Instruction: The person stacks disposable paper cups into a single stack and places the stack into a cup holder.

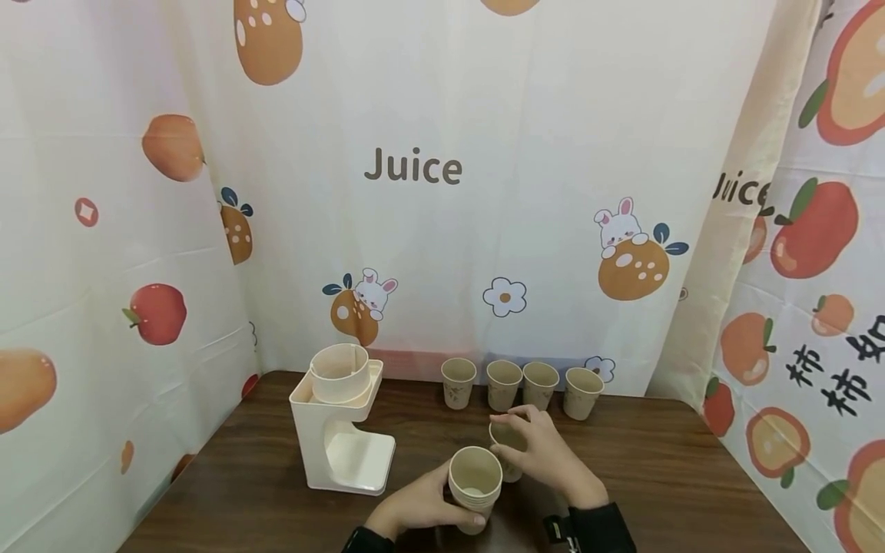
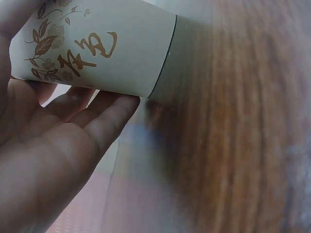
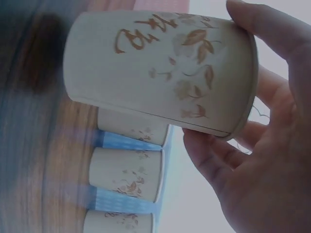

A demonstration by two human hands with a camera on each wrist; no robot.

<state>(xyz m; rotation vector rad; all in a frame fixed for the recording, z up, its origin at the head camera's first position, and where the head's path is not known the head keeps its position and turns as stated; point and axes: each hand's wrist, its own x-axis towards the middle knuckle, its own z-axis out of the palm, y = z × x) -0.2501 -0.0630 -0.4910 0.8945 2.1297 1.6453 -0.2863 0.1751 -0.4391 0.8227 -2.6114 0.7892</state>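
Note:
Near the front middle of the table, my left hand [image 1: 422,503] grips a stack of nested beige paper cups [image 1: 475,499], their open tops facing up. In the left wrist view, thumb and fingers wrap round a cup wall [image 2: 104,46] printed with brown leaves and characters, its base close to the tabletop. Just behind and to the right of the stack, my right hand [image 1: 546,457] holds a single paper cup [image 1: 510,470] by its upper part. The right wrist view shows thumb and fingers at the rim of that upright cup [image 3: 155,73], its base close over the wood.
Along the back edge stand several separate paper cups [image 1: 459,384] in a row. A cream-coloured stand [image 1: 311,438] with a round cylinder [image 1: 340,376] on top and a flat base plate is on the left. Printed curtains [image 1: 415,253] enclose the dark wooden table [image 1: 235,476].

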